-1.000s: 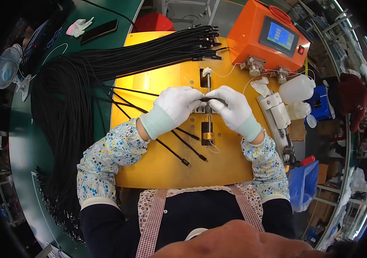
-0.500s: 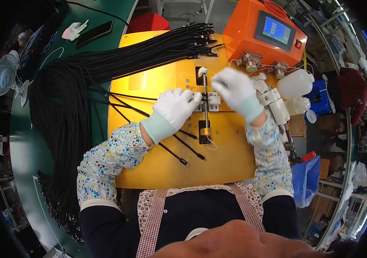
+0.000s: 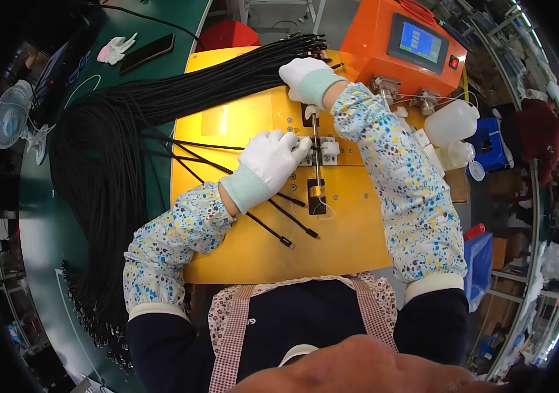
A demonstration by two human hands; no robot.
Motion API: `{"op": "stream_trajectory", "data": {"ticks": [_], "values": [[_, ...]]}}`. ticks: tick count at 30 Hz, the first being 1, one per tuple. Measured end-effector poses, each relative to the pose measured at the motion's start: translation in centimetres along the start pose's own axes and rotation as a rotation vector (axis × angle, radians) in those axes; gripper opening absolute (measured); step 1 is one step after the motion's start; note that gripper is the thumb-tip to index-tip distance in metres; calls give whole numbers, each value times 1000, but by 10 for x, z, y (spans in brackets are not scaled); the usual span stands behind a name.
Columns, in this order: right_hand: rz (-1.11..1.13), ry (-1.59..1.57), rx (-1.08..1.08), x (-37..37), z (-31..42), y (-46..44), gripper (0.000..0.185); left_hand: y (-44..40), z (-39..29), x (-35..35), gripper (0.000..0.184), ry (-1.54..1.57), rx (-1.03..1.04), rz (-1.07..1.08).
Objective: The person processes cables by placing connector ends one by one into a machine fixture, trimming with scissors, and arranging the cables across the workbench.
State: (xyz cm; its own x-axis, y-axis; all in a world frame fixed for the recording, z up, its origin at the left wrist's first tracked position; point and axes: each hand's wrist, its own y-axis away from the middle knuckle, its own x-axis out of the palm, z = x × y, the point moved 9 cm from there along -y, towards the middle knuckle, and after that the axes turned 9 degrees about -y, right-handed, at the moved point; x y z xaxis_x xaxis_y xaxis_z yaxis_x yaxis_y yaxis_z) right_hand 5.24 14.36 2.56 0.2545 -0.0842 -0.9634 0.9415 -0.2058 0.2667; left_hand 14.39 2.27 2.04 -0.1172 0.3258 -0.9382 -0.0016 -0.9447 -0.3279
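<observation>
The left hand [image 3: 269, 162] curls at the white fixture [image 3: 329, 150], the right hand [image 3: 305, 75] at the cable bundle [image 3: 227, 73]; I can't tell whether either grips. Few cables [image 3: 286, 242] lie separated; most are bundled.

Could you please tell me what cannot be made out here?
In the head view:
What the left hand pinches, if anything: hidden by its own fingers.
Whether the right hand holds any black cables: hidden by the hand itself.
Text on the display screen: too small.
</observation>
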Motion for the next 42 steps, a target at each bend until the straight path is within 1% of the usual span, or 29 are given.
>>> {"op": "stream_trajectory", "data": {"ticks": [2,3,5,6,7,10,11,14,17,21,23,24,26,27,29,32,36,37,39,42], "values": [[23,-26,60,-6,-3,7,23,1,2,-1,38,16,-1,-35],[-15,-2,38,-11,-3,11,19,0,3,-1,38,19,-4,-32],[-307,38,-64,-32,-1,25,15,-1,5,-2,38,25,-2,-25],[-452,58,-114,-42,0,36,13,0,6,-4,38,41,-4,-56],[-508,-25,-123,-48,-2,49,9,1,7,-3,37,57,-8,-88],[-604,-166,-223,-57,5,87,12,1,9,-4,37,86,-9,-122],[-597,-215,-221,-57,10,97,12,1,9,-5,36,91,-6,-124],[-726,-243,-306,-52,12,110,11,2,9,-4,37,103,-3,-129],[-741,-259,-281,-49,8,111,11,0,9,-1,38,88,-6,-43],[-726,-234,-162,-54,2,112,10,1,9,-2,38,109,-1,-86],[-758,-297,-133,-52,-3,116,9,2,9,-3,37,110,2,-118],[-773,-330,-119,-49,-7,118,8,0,10,-4,36,134,-16,-81],[-735,-486,-172,-36,-10,126,8,-1,13,-14,34,180,-51,-13],[-718,-565,-196,-27,-11,132,8,-3,10,-17,33,233,-13,151],[-720,-598,-210,-9,-11,148,8,2,1,-24,31,336,64,482],[-677,-632,-212,19,-7,161,7,-1,4,-56,32,244,91,-132],[-688,-639,-200,31,-7,163,8,-4,22,-12,34,218,-66,-32],[-674,-649,-197,32,-8,162,7,-3,20,3,36,272,-91,95],[-645,-667,-196,31,-8,160,7,0,16,1,37,196,-46,64],[-503,-747,-143,29,-19,152,8,1,10,-4,40,91,-7,34]]}}
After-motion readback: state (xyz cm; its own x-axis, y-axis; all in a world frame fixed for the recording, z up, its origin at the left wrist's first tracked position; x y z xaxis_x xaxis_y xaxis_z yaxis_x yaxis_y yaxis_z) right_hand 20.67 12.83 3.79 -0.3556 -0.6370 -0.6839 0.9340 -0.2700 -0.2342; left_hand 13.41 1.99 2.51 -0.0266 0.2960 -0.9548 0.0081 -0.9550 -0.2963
